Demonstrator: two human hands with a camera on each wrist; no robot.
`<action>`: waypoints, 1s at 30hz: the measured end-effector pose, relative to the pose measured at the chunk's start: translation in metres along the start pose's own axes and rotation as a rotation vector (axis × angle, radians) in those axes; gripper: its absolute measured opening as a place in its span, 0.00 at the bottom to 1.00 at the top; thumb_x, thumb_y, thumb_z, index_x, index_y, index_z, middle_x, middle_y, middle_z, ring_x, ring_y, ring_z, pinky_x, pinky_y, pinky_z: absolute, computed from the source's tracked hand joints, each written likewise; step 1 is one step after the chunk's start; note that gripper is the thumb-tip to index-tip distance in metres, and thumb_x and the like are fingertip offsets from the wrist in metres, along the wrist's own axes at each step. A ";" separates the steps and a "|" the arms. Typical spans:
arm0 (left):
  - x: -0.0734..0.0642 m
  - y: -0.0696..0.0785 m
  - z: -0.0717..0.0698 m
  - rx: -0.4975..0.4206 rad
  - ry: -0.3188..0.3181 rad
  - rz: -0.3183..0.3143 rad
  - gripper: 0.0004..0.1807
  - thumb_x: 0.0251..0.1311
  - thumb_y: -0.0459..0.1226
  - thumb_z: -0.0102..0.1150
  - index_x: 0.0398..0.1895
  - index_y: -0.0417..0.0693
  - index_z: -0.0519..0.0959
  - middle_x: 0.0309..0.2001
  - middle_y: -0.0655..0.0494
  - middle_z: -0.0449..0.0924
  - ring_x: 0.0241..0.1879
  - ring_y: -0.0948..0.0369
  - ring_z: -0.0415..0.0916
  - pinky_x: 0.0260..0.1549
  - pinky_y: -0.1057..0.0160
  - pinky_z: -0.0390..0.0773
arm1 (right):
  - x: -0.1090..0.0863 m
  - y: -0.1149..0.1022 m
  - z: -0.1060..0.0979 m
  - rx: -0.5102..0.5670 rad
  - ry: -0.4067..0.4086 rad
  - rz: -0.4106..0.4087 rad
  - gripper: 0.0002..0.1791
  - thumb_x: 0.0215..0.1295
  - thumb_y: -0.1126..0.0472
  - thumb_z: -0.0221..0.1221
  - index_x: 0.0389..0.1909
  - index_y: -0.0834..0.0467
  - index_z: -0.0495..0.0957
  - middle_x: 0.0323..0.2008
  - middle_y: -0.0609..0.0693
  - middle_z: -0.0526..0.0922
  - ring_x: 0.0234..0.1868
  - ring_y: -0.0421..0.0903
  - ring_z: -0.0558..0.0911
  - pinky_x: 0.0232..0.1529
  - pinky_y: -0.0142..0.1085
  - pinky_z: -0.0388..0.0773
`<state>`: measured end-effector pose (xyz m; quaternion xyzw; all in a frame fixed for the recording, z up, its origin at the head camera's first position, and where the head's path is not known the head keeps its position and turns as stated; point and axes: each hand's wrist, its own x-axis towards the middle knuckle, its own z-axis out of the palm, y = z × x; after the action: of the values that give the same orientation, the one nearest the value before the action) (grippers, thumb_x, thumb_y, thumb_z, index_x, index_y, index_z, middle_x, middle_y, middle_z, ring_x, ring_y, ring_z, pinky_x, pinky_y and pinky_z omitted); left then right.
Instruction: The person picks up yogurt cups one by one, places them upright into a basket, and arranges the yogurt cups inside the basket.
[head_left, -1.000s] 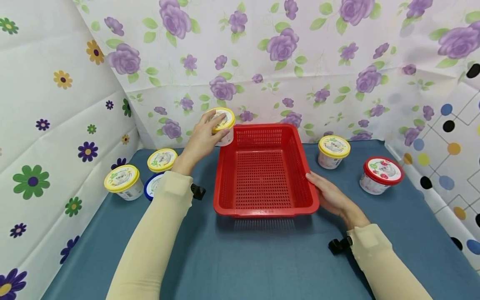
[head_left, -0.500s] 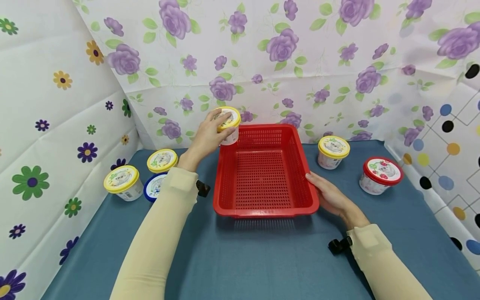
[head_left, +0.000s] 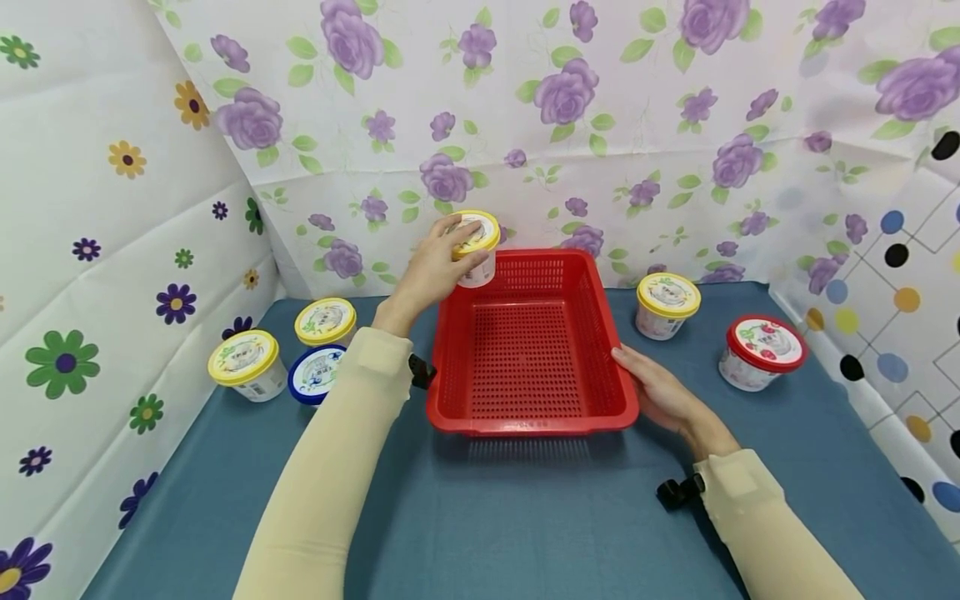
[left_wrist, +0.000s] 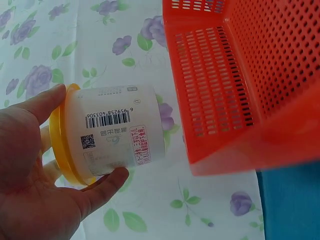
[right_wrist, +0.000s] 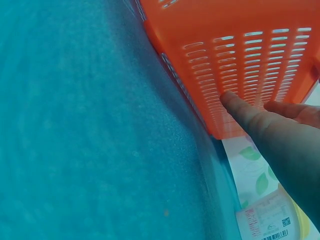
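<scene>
The left hand [head_left: 429,268] curls round a yellow-lidded tub [left_wrist: 117,130], lid on, near the eleven o'clock corner of the red basket [head_left: 528,427]. The right hand [head_left: 660,392], fingers extended, touches the basket's side at three o'clock.

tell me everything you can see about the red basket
The red basket looks like plastic: rectangular, open-topped, with a smooth rim, slotted walls and a floor full of small holes. It sits open side up on the blue cloth, with no tub inside. The right hand touches its right side; the left hand holds a yellow-lidded tub near its far left corner.
</scene>
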<state>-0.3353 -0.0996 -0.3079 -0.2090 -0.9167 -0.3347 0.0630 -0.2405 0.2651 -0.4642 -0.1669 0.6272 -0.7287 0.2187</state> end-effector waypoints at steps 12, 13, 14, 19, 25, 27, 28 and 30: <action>0.015 0.023 0.026 -0.022 -0.049 0.027 0.34 0.76 0.53 0.56 0.81 0.57 0.64 0.82 0.50 0.51 0.80 0.47 0.52 0.72 0.49 0.64 | 0.000 0.001 -0.001 -0.017 0.010 0.004 0.32 0.87 0.49 0.38 0.82 0.61 0.48 0.65 0.67 0.72 0.52 0.46 0.84 0.53 0.40 0.84; 0.016 0.024 0.029 -0.026 -0.052 0.026 0.34 0.76 0.53 0.56 0.81 0.57 0.64 0.82 0.50 0.51 0.80 0.47 0.51 0.72 0.49 0.64 | 0.000 0.001 -0.001 -0.018 0.011 0.006 0.32 0.87 0.49 0.38 0.82 0.61 0.48 0.65 0.67 0.72 0.52 0.46 0.84 0.53 0.40 0.84; 0.017 0.026 0.031 -0.027 -0.055 0.023 0.34 0.76 0.53 0.56 0.81 0.58 0.64 0.82 0.51 0.50 0.80 0.47 0.50 0.72 0.49 0.65 | 0.001 0.001 -0.001 -0.019 0.011 0.006 0.32 0.87 0.49 0.38 0.82 0.61 0.48 0.65 0.67 0.72 0.52 0.46 0.84 0.53 0.40 0.84; 0.021 0.033 0.043 -0.046 -0.073 0.022 0.34 0.76 0.52 0.57 0.81 0.59 0.64 0.82 0.52 0.50 0.80 0.47 0.50 0.69 0.50 0.68 | 0.000 -0.001 0.000 -0.018 0.019 0.009 0.33 0.87 0.49 0.38 0.82 0.61 0.48 0.65 0.67 0.72 0.52 0.46 0.84 0.53 0.40 0.84; 0.024 0.035 0.058 -0.033 -0.095 0.047 0.33 0.76 0.51 0.56 0.81 0.57 0.64 0.82 0.50 0.50 0.78 0.47 0.55 0.68 0.54 0.69 | 0.000 -0.001 0.000 -0.011 0.019 0.011 0.33 0.87 0.49 0.38 0.82 0.62 0.48 0.64 0.67 0.73 0.51 0.46 0.84 0.52 0.40 0.84; 0.025 0.035 0.062 -0.030 -0.097 0.057 0.33 0.77 0.51 0.56 0.80 0.57 0.65 0.82 0.50 0.50 0.78 0.47 0.55 0.68 0.54 0.69 | 0.000 -0.001 0.000 -0.010 0.019 0.010 0.32 0.87 0.49 0.38 0.82 0.62 0.48 0.64 0.67 0.74 0.51 0.46 0.84 0.52 0.40 0.84; 0.026 0.035 0.064 -0.032 -0.097 0.061 0.32 0.77 0.51 0.56 0.80 0.56 0.65 0.82 0.51 0.51 0.78 0.47 0.55 0.67 0.55 0.69 | 0.000 -0.001 0.000 -0.009 0.019 0.010 0.32 0.87 0.49 0.38 0.82 0.62 0.49 0.63 0.66 0.74 0.50 0.46 0.84 0.52 0.40 0.84; 0.027 0.036 0.067 -0.035 -0.099 0.065 0.32 0.77 0.51 0.56 0.80 0.56 0.65 0.82 0.51 0.51 0.78 0.46 0.54 0.67 0.55 0.70 | 0.000 -0.001 0.000 -0.009 0.016 0.008 0.32 0.87 0.49 0.38 0.82 0.62 0.49 0.63 0.66 0.75 0.50 0.46 0.85 0.52 0.40 0.84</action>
<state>-0.3428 -0.0231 -0.3311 -0.2562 -0.9054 -0.3376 0.0249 -0.2399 0.2650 -0.4636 -0.1593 0.6331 -0.7262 0.2157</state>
